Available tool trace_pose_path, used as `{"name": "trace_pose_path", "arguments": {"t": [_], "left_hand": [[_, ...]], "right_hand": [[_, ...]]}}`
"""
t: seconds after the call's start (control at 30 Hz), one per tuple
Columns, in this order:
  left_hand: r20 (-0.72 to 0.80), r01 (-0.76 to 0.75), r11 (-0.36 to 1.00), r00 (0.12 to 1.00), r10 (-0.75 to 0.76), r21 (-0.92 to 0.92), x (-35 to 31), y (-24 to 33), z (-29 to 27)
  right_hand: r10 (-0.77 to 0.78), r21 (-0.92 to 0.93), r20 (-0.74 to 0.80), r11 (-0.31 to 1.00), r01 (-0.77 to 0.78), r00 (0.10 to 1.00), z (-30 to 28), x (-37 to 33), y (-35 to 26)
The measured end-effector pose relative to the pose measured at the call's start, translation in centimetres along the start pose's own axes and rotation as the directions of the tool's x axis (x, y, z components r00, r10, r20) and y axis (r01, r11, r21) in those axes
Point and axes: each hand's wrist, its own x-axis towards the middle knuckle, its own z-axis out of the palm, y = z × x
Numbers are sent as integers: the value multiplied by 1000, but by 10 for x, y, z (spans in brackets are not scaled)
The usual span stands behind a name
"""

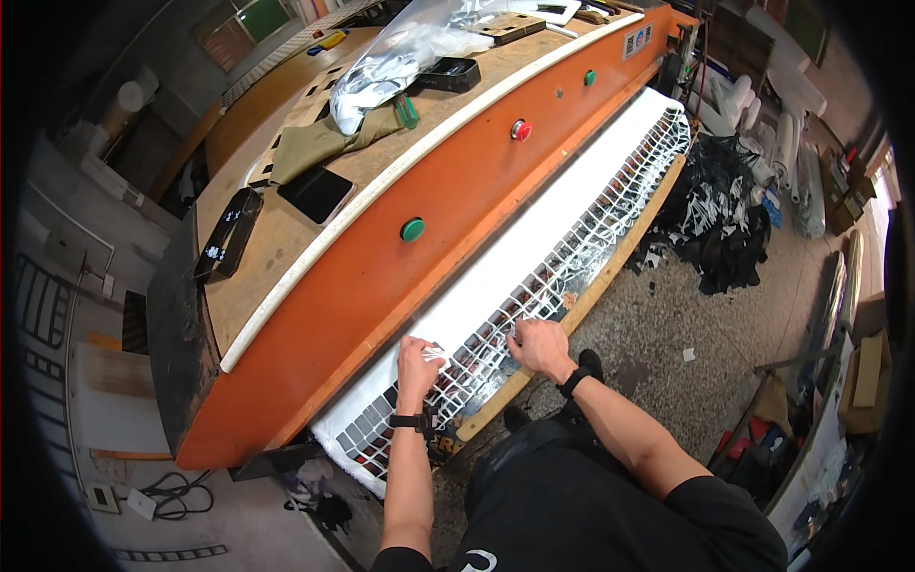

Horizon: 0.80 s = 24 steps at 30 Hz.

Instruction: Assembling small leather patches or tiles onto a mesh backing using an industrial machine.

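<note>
Well up and left of the left fingers lie one device with a lit screen [229, 235] and one dark flat phone [315, 194]. Nearer them, on the orange panel [324, 367], is the first of two green buttons [413, 229]. The left hand [419, 367] has its fingers bent together, pinching white strips [436, 354], too bunched to count. Under and between both hands' fingers runs one white sheet [534, 250], its long axis slanting from lower left to upper right, with an openwork lattice along its right-hand side; the left forearm hides part. One red button [520, 131] sits beyond. The right hand [539, 345] curls its fingers at the lattice; I cannot tell whether they pinch anything. Just right of them runs one wooden rail [620, 262].
</note>
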Motion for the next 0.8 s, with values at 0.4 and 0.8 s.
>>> {"name": "trace_pose_path", "arguments": {"t": [0.4, 0.8], "left_hand": [[-115, 4, 987, 993, -22, -158, -18, 4, 8], [207, 299, 338, 937, -282, -892, -34, 22, 20]], "right_hand": [[-9, 4, -22, 1000, 9, 1000, 0, -3, 2], [-53, 673, 302, 719, -174, 952, -21, -4, -23]]}}
